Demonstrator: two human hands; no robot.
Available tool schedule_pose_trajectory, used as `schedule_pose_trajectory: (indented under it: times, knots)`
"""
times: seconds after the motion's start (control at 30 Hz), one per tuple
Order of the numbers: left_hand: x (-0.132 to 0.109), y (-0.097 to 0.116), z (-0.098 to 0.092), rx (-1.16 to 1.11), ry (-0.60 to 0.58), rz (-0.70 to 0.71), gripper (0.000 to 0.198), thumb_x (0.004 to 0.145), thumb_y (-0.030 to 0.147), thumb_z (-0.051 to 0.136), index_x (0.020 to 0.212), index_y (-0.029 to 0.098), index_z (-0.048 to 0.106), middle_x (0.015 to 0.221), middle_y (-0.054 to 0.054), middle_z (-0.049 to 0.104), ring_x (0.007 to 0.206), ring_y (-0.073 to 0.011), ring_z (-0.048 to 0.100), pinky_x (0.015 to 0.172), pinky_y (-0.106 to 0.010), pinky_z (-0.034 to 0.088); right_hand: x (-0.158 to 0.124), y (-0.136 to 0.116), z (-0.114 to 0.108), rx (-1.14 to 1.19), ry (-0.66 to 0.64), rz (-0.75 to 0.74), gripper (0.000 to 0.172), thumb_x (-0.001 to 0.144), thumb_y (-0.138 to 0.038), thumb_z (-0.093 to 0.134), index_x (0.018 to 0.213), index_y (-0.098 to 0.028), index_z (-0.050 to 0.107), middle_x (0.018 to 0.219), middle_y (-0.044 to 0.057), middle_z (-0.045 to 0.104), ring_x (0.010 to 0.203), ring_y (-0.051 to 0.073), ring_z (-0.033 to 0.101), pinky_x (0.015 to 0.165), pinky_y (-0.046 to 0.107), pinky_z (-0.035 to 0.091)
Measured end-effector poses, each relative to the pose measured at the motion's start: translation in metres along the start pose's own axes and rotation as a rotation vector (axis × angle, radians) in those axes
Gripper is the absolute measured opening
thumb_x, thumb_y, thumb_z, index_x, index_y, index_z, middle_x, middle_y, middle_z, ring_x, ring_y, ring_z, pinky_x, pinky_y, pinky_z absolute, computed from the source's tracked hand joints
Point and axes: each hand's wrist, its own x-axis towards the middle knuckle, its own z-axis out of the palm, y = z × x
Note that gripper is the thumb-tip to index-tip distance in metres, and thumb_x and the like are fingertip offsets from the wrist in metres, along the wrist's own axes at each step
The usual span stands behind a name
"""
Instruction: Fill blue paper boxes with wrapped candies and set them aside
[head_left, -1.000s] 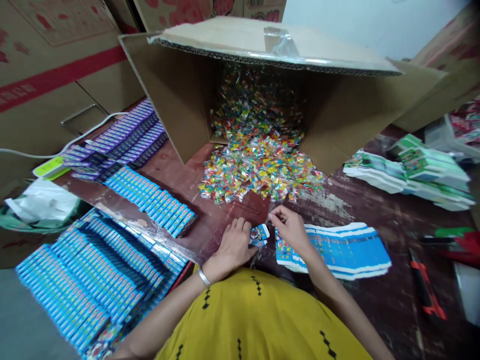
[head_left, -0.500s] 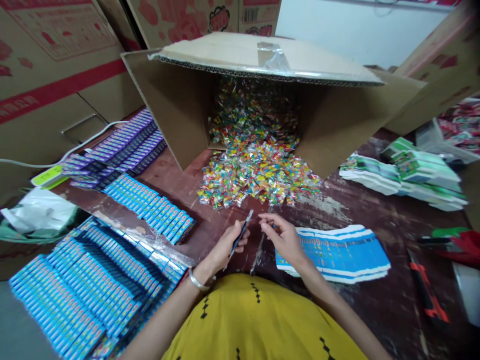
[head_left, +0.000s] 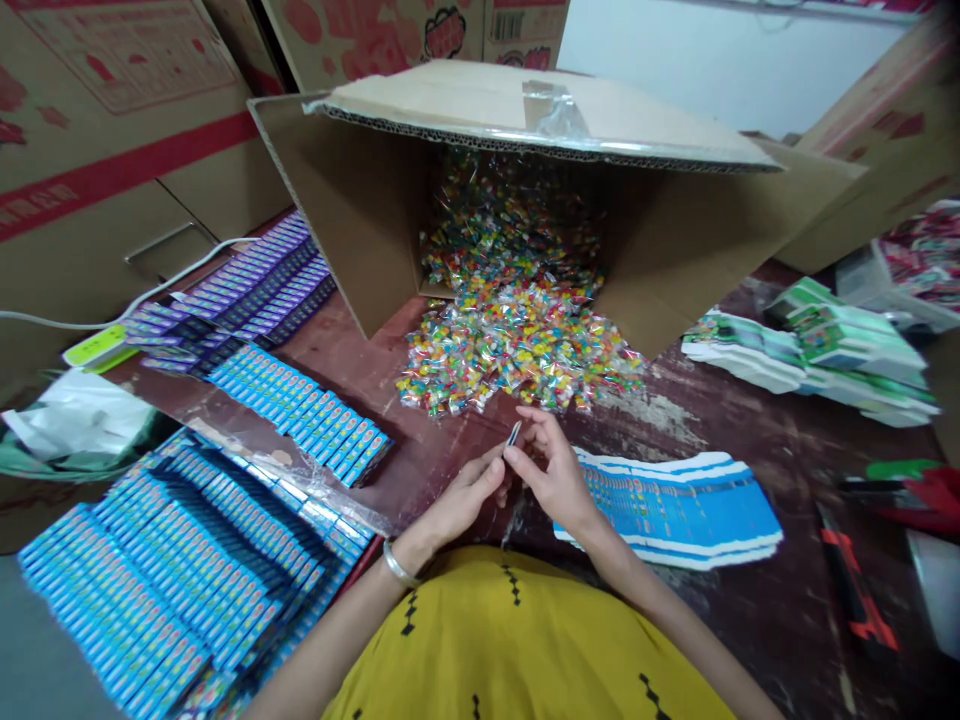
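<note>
My left hand, with a silver bangle at the wrist, grips a small thin carton seen nearly edge-on, its end pale and dark. My right hand meets it there, thumb and fingers closed about the carton's upper end. Most of the carton is hidden by my fingers. Just right of my right hand lies a fanned stack of flat blue cartons with white edges. Beyond both hands, a heap of small clear packets of colourful candy spills from a cardboard box on its side.
Filled blue boxes stand in rows on the table to the left, with more in a tray nearer me. Purple boxes are behind them. Green-white cartons lie at right, and a red-black cutter lies near the right edge.
My right hand has moved left and closed on the carton's upper end. My left hand has shifted slightly right and turned, hiding more of the carton.
</note>
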Motion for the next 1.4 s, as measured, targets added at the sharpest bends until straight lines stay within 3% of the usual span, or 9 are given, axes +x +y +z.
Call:
schedule_pose_trajectory:
  times: [0.2,0.47,0.67,0.9,1.03,1.13,1.2,1.27,1.4]
  knots:
    - [0.003,-0.006,-0.001,-0.008,0.092,-0.153,0.06,0.09,0.065,0.033,0.079,0.015,0.065,0.07,-0.004,0.062,0.067,-0.0171,0.056,0.071,-0.029,0.046,-0.002,0.004,-0.001,0.057,-0.014,0.046,0.048,0.087,-0.032,0.056,0.131,-0.026,0.039,0.084,-0.001,0.053,0.063,0.012,0.058,0.052,0.023,0.05]
    - [0.005,-0.015,-0.022,0.131,0.292,-0.109,0.048,0.084,0.058,0.054,0.087,0.011,0.065,0.076,-0.006,0.066,0.069,-0.0166,0.059,0.066,-0.027,0.047,0.006,0.023,-0.029,-0.412,0.057,0.01,0.036,0.079,-0.017,0.052,0.114,-0.024,0.055,0.069,-0.005,0.052,0.056,0.011,0.05,0.055,0.023,0.041]
    - [0.001,-0.008,-0.024,-0.142,0.302,-0.197,0.068,0.086,0.071,0.035,0.105,0.013,0.065,0.082,-0.008,0.068,0.06,-0.0157,0.062,0.058,-0.027,0.048,0.01,0.02,-0.05,-0.769,0.085,-0.088,0.033,0.086,-0.034,0.056,0.117,-0.025,0.062,0.103,0.008,0.061,0.084,0.021,0.061,0.075,0.034,0.048]
    - [0.0,0.0,-0.013,0.008,0.301,-0.187,0.068,0.089,0.069,0.029,0.085,0.013,0.067,0.07,-0.005,0.065,0.064,-0.0163,0.06,0.069,-0.028,0.047,0.005,-0.003,-0.012,-0.403,-0.336,-0.136,0.054,0.089,-0.027,0.055,0.141,-0.034,0.041,0.082,-0.003,0.063,0.067,0.012,0.057,0.067,0.024,0.045]
    - [-0.004,0.007,-0.015,0.116,0.154,-0.116,0.06,0.092,0.062,0.032,0.081,0.012,0.064,0.073,-0.004,0.064,0.07,-0.0158,0.057,0.07,-0.026,0.044,0.009,0.002,-0.015,-0.251,-0.379,-0.034,0.031,0.088,-0.027,0.057,0.119,-0.025,0.057,0.071,-0.004,0.059,0.059,0.01,0.054,0.058,0.021,0.042]
    - [-0.007,0.012,-0.015,0.198,-0.057,-0.03,0.045,0.093,0.052,0.043,0.087,0.013,0.064,0.081,-0.004,0.063,0.08,-0.0162,0.056,0.076,-0.025,0.043,0.014,0.005,-0.026,-0.121,-0.616,0.092,0.013,0.086,-0.03,0.059,0.095,-0.021,0.06,0.063,-0.005,0.059,0.053,0.01,0.056,0.053,0.02,0.042]
    - [-0.006,0.012,-0.014,0.204,-0.085,-0.005,0.039,0.092,0.048,0.048,0.091,0.013,0.064,0.086,-0.004,0.064,0.084,-0.0167,0.056,0.079,-0.025,0.043,0.017,0.006,-0.031,-0.073,-0.772,0.151,0.014,0.084,-0.033,0.062,0.089,-0.02,0.061,0.06,-0.004,0.061,0.05,0.012,0.058,0.049,0.021,0.042]
    - [-0.002,0.008,-0.014,0.144,0.008,-0.013,0.038,0.091,0.048,0.049,0.088,0.013,0.063,0.081,-0.003,0.064,0.077,-0.016,0.057,0.074,-0.025,0.045,0.018,0.007,-0.031,-0.029,-0.645,0.152,0.017,0.084,-0.037,0.061,0.09,-0.02,0.062,0.061,-0.003,0.062,0.05,0.012,0.058,0.049,0.021,0.043]
    - [0.005,-0.004,-0.014,-0.006,0.353,-0.036,0.04,0.088,0.053,0.051,0.087,0.014,0.06,0.071,-0.001,0.062,0.06,-0.0142,0.056,0.062,-0.025,0.045,0.019,0.011,-0.018,0.013,-0.062,0.075,0.034,0.083,-0.04,0.064,0.111,-0.022,0.059,0.082,0.001,0.065,0.069,0.014,0.062,0.059,0.023,0.047]
